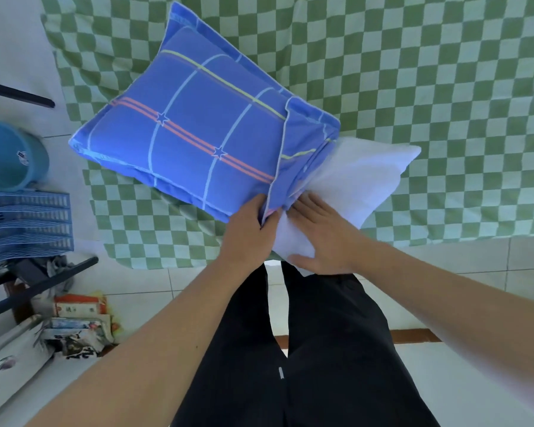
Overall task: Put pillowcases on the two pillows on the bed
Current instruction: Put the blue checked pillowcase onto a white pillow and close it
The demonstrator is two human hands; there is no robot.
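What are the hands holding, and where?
Left hand grips the blue pillowcase at its open edge; right hand presses flat on the white pillow.

Bright, even daylight fills the view, and colours look slightly washed. The pillow (195, 131) throws a soft shadow on the bed (413, 72) just below it. Strong wide-angle bending curves the bed's checks around the pillow. The forearms at the bottom corners look stretched and slightly blurred.
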